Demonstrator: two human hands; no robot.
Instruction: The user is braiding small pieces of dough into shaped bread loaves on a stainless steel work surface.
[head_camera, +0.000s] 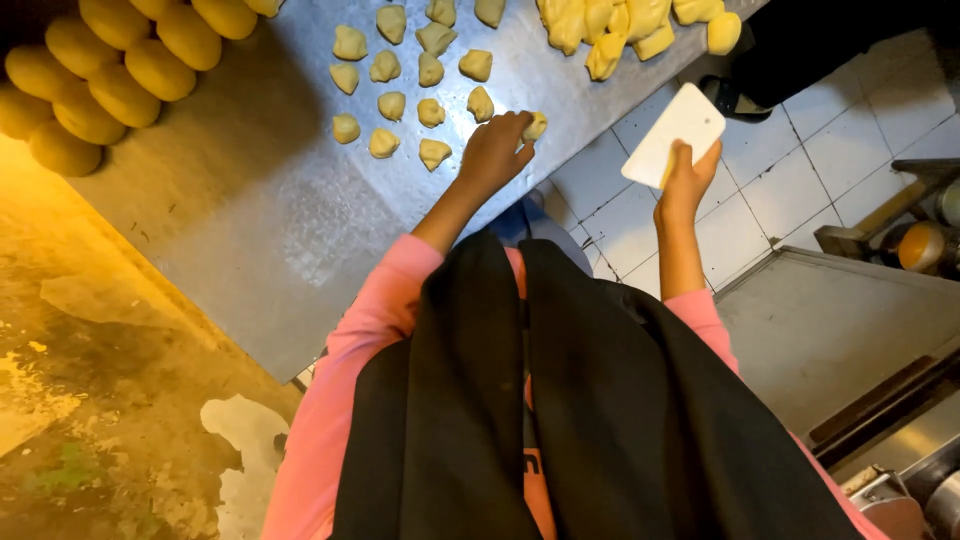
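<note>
My left hand (494, 148) rests at the steel table's edge, its fingers closed around a small yellow dough piece (536, 126). Several more cut dough pieces (392, 105) lie in rows on the steel table (260, 220) just beyond it. My right hand (686, 182) is off the table over the tiled floor, gripping a white plastic dough scraper (676, 134) that stands upright. A heap of larger cut dough (610, 30) lies at the table's far edge. Pink sleeves and a black scarf fill the lower view.
Rounded yellow dough balls (120, 70) sit in rows at the table's upper left. White floor tiles (820, 120) lie to the right, with a steel surface (830, 320) and metal pots (925, 245) at the right edge. A worn, stained floor (100, 400) lies left.
</note>
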